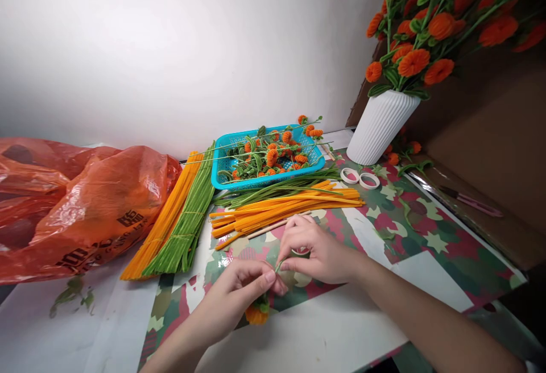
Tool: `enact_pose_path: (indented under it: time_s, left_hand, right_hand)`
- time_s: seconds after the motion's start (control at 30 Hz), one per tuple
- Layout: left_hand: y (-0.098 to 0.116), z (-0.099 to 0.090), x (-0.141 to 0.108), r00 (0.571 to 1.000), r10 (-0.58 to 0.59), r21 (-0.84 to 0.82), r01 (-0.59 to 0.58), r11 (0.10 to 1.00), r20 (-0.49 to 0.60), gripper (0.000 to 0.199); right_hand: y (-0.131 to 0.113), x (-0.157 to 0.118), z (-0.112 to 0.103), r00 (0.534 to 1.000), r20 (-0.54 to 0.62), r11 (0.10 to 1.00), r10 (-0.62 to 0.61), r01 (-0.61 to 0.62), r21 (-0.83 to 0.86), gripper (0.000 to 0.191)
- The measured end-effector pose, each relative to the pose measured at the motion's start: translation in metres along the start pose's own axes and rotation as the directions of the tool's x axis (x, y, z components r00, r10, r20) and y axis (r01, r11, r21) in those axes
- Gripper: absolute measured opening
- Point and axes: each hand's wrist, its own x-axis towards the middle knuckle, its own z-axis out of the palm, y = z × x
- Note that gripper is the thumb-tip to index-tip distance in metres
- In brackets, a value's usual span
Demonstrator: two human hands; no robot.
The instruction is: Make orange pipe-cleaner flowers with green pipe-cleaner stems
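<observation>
I have the left hand (241, 287) pinching an orange chenille flower (257, 314) between thumb and fingers, above the white board (324, 333). Its bloom points down toward me; the long axis slants up and rightward along the green stem (278, 268), which the right hand (318, 251) grasps at thumb and fingertips. Beyond lie loose yellow-orange chenille stems (294, 205).

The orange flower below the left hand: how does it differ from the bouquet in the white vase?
The orange flower is a single bloom, while the bouquet has many. The flower shows just below the left hand; the bouquet rises above the white vase. The flower looks yellower, the bouquet redder. Both combine orange petals with green parts.
</observation>
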Motion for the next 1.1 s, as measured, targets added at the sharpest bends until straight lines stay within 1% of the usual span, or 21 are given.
enact_pose_path:
  time_s: [0.03, 0.07, 0.1, 0.13, 0.2, 0.23, 0.3, 0.4, 0.5, 0.57, 0.63, 0.7, 0.77, 0.87, 0.97, 1.03, 1.1]
  left_hand:
    - [-0.001, -0.001, 0.000, 0.998, -0.025, -0.047, 0.027, 0.999, 0.056, 0.036]
    - [-0.001, -0.001, 0.000, 0.996, -0.035, -0.064, 0.040, 0.997, 0.080, 0.036]
    - [-0.001, 0.000, 0.001, 0.998, -0.027, -0.046, 0.029, 0.999, 0.064, 0.036]
    - [-0.001, 0.000, 0.001, 1.000, 0.001, 0.003, -0.001, 1.000, 0.013, 0.034]
    - [0.000, 0.002, 0.002, 0.991, 0.090, 0.160, -0.073, 0.984, -0.100, 0.029]
    - [0.001, 0.004, 0.002, 0.983, 0.127, 0.237, -0.094, 0.967, -0.131, 0.027]
    - [0.003, 0.006, 0.002, 0.979, 0.160, 0.333, -0.110, 0.936, -0.125, 0.029]
    - [0.005, 0.008, 0.001, 0.985, 0.153, 0.334, -0.119, 0.935, -0.077, 0.035]
    - [0.006, 0.007, -0.001, 0.982, 0.162, 0.313, -0.125, 0.942, -0.095, 0.034]
    - [0.006, 0.007, 0.000, 0.980, 0.165, 0.317, -0.122, 0.940, -0.114, 0.035]
    - [0.005, 0.007, 0.000, 0.981, 0.160, 0.328, -0.118, 0.937, -0.106, 0.035]
    - [0.003, 0.008, 0.001, 0.982, 0.164, 0.355, -0.122, 0.927, -0.092, 0.034]
    - [0.001, 0.008, 0.002, 0.976, 0.195, 0.404, -0.141, 0.904, -0.094, 0.033]
    - [-0.001, 0.008, 0.002, 0.965, 0.249, 0.465, -0.184, 0.866, -0.081, 0.032]
    - [-0.002, 0.006, 0.002, 0.963, 0.260, 0.452, -0.203, 0.869, -0.068, 0.034]
    - [-0.001, 0.006, 0.004, 0.963, 0.257, 0.436, -0.198, 0.878, -0.081, 0.035]
    - [0.000, 0.005, 0.005, 0.960, 0.264, 0.452, -0.198, 0.870, -0.087, 0.036]
  right_hand:
    - [0.001, 0.000, 0.000, 1.000, -0.001, 1.000, -0.013, 0.013, 0.006, 0.006]
    - [0.001, 0.000, 0.001, 1.000, -0.002, 1.000, -0.020, 0.020, 0.009, 0.007]
    - [0.002, 0.000, 0.001, 1.000, -0.006, 1.000, -0.022, 0.022, 0.008, 0.008]
    - [0.002, -0.001, 0.001, 1.000, -0.008, 1.000, -0.018, 0.018, 0.004, 0.008]
    - [0.002, -0.001, 0.002, 1.000, -0.003, 1.000, 0.000, 0.000, -0.012, 0.009]
    - [0.002, -0.001, 0.003, 1.000, 0.002, 1.000, 0.007, -0.007, -0.025, 0.009]
    - [0.002, -0.001, 0.004, 1.000, 0.020, 0.999, 0.004, -0.003, -0.049, 0.010]
    - [0.002, -0.002, 0.004, 0.999, 0.035, 0.998, -0.009, 0.011, -0.061, 0.010]
    - [0.001, -0.002, 0.003, 0.999, 0.048, 0.999, -0.012, 0.014, -0.049, 0.009]
    - [0.000, -0.002, 0.003, 0.998, 0.056, 0.998, -0.015, 0.018, -0.052, 0.012]
    - [-0.001, -0.002, 0.004, 0.998, 0.048, 0.997, -0.028, 0.031, -0.069, 0.014]
    - [-0.001, -0.001, 0.006, 0.999, 0.023, 0.995, -0.043, 0.045, -0.085, 0.015]
    - [-0.003, -0.001, 0.009, 0.999, 0.013, 0.995, -0.049, 0.050, -0.085, 0.015]
    - [-0.005, 0.000, 0.007, 0.998, 0.064, 0.998, -0.009, 0.013, -0.065, 0.014]
    - [-0.008, 0.001, 0.001, 0.988, 0.138, 0.996, 0.075, -0.067, -0.060, 0.015]
    - [-0.008, 0.002, -0.002, 0.982, 0.157, 0.993, 0.110, -0.101, -0.061, 0.017]
    - [-0.007, 0.002, -0.004, 0.981, 0.161, 0.993, 0.113, -0.104, -0.060, 0.019]
